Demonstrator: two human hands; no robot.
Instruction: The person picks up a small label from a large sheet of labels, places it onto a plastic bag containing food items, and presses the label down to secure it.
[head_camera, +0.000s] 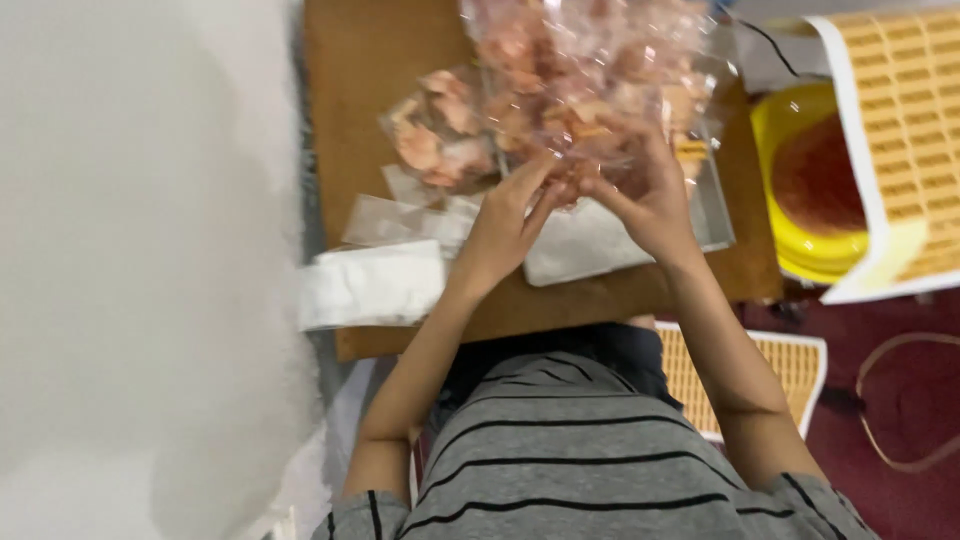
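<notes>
Head view, looking straight down. Large clear plastic bag of pale pink-orange crisp pieces (585, 75) held up over the brown wooden bench (345, 130), its lower edge gathered between both hands. Left hand (505, 225) with fingers (530, 180) pinched together on the film; right hand (650, 200) curled and clamped on the same bunched edge, the two hands touching.

Judged light for its bulk, soft and crinkly in the skin, slick under the fingertips, contents brittle and likely to crush if squeezed. Best taken by the empty film at the gathered edge or a corner, not around the filled belly.

Counted: one large bag in hand; one smaller clear packet of the same pink pieces (440, 130) lying on the bench just to the left; one folded white cloth or paper pad (372, 285) at the bench's near-left edge; flat empty clear pouches (400, 220), perhaps two or three, blurred and overlapping. One shallow metal tray (712, 205) under the right hand. One yellow round bowl (810, 240) with a reddish-brown filling, off to the right. Two sheets of small orange sticker labels: one curled sheet (900, 130) over the bowl, one flat sheet (790, 365) by the person's lap.
</notes>
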